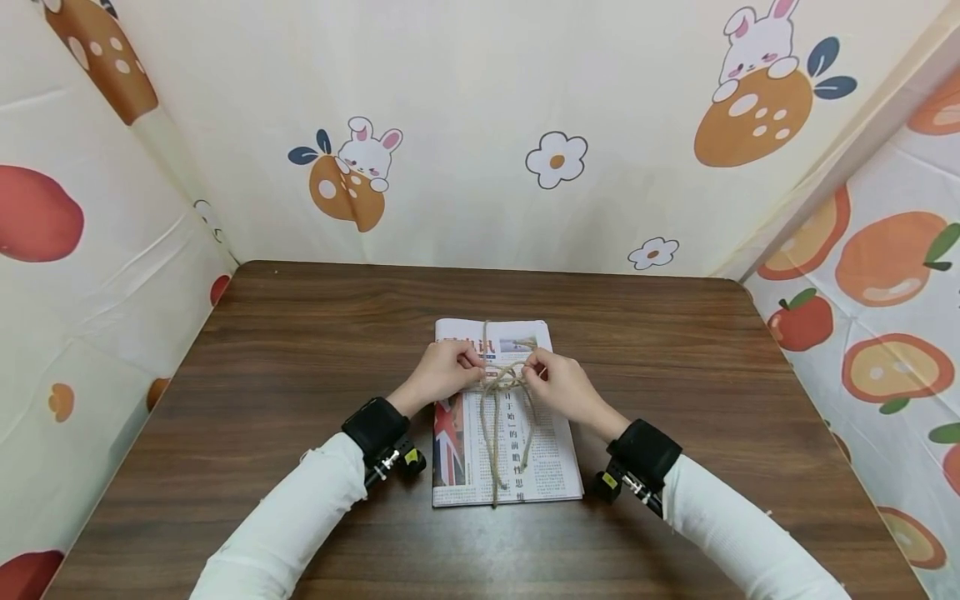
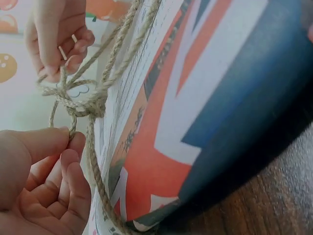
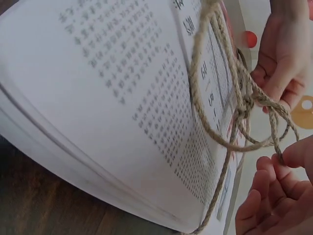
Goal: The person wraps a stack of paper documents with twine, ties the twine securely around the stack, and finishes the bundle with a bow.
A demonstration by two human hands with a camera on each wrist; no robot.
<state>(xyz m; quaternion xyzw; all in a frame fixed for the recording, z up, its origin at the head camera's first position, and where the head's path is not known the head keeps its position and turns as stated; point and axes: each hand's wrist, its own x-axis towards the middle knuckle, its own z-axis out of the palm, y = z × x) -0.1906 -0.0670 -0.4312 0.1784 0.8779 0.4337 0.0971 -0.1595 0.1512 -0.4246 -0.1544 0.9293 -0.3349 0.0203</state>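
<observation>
A stack of folded newspapers [image 1: 459, 450] lies on the table, with twine [image 1: 491, 433] passed round it lengthwise and crosswise. Above the middle of the stack the twine forms a loose knot with loops [image 2: 80, 100], and two tails hang down over the front page. On the knot's left side my left hand [image 1: 450, 371] pinches a strand between thumb and forefinger. My right hand [image 1: 562, 382] pinches another strand on the opposite side, clearly seen in the right wrist view. The other fingers of both hands are curled inward.
The brown wooden table [image 1: 315, 333] extends around the stack on every side. Behind it hangs a pale printed curtain [image 1: 465, 167], with fruit-patterned cloth [image 1: 892, 333] at the right. Black wrist straps [image 1: 377, 429] with small cameras sit on both forearms.
</observation>
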